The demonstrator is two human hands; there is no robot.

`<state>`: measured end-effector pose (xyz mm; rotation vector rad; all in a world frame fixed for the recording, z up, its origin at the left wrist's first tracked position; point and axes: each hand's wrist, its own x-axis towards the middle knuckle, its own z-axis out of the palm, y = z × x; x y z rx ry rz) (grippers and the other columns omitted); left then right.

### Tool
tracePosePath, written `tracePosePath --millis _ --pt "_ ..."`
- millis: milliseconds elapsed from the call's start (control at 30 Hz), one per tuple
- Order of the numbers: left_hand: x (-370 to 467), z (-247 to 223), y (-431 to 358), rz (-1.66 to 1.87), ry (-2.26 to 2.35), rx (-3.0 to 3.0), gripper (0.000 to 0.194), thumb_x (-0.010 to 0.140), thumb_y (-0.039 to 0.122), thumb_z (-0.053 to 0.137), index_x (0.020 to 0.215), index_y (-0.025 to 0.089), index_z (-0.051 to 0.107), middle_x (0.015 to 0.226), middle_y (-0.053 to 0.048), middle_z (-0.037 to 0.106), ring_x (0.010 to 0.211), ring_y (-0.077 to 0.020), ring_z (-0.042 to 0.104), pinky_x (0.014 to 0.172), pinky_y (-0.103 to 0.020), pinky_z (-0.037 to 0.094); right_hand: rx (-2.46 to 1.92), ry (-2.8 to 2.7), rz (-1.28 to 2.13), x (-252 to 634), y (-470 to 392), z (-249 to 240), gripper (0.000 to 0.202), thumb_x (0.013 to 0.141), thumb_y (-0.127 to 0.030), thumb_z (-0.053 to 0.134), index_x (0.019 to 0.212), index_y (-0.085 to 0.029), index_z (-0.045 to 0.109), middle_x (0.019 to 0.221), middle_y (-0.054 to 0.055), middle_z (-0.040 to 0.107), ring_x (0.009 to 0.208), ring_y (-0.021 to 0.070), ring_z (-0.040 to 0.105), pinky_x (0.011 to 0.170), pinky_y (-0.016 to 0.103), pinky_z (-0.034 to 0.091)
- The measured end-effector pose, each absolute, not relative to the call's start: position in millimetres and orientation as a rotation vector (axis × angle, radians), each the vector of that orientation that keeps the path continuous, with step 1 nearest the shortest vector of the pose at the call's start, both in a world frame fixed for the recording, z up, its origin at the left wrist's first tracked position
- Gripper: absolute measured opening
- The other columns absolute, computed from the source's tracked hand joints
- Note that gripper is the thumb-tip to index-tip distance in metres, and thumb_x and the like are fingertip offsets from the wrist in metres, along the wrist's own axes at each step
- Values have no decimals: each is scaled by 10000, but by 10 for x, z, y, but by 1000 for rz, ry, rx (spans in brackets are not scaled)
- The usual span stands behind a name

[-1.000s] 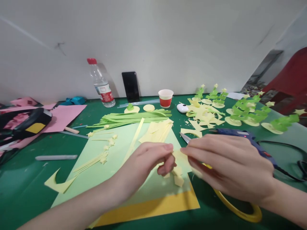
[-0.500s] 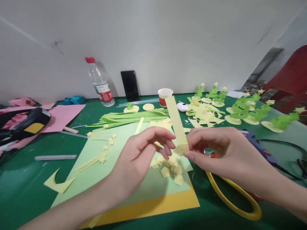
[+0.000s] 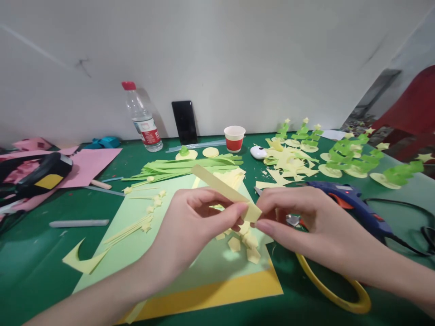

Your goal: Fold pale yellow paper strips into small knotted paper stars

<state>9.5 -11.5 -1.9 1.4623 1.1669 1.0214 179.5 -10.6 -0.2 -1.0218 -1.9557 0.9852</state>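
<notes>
Between my two hands is a pale yellow paper strip [image 3: 219,184], its lower end folded over and its long end pointing up to the left. My left hand [image 3: 200,213] pinches the strip near the fold, thumb on top. At the folded end, the thumb and fingertips of my right hand [image 3: 295,213] are closed on it. Below the hands, several folded yellow paper pentagons [image 3: 251,246] lie on a light green sheet [image 3: 170,267]. Left of them, thin strips with small star ends [image 3: 132,226] rest on the same sheet.
Yellow-handled scissors [image 3: 356,299] and a blue glue gun [image 3: 356,203] lie at right. Green strips [image 3: 183,167], a paper cup [image 3: 234,138], a bottle [image 3: 147,129] and a phone [image 3: 184,122] are behind. Yellow scraps [image 3: 288,158] and green paper plants [image 3: 353,154] stand back right.
The strip has tipped from nearly upright to slanting left. My left hand, previously loose beside it, has closed on it. My right hand has shifted slightly left.
</notes>
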Motion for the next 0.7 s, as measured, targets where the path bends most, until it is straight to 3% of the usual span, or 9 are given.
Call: tracePosePath --millis 100,233,367,533,700 --pt "105 -29 -147 1121 1119 1582 111 690 126 658 624 197 713 569 41 689 514 -96 604 470 -148 484 -998 -1955 1118 1792 -122 -11 233 781 -168 538 552 -186 570 524 -32 515 493 83 423 452 202 314" --pt "90 -57 -154 1309 979 1798 234 675 21 663 684 246 726 668 63 712 592 -91 619 544 -156 492 -1025 -1675 1575 1805 -131 -13 214 773 -206 581 564 -175 613 529 -37 480 483 69 354 437 197 263" --pt "51 -90 -117 1316 785 1870 228 708 46 667 759 259 730 740 35 719 665 -104 639 605 -176 512 -959 -1335 1954 1811 -140 8 187 743 -230 630 574 -155 605 527 -35 486 473 55 352 451 185 266" --pt "32 -119 -85 1273 679 1966 291 723 2 644 837 259 718 782 8 699 691 -112 631 635 -203 518 -868 -1076 2231 1798 -167 53 260 780 -188 530 525 -140 513 470 -46 382 411 44 295 405 160 255" --pt "38 -119 -88 1288 687 1952 230 698 11 680 750 228 735 725 7 641 655 -104 600 606 -188 501 -816 -960 2417 1797 -195 64 288 827 -201 443 544 -151 456 498 -57 317 399 39 251 383 149 217"
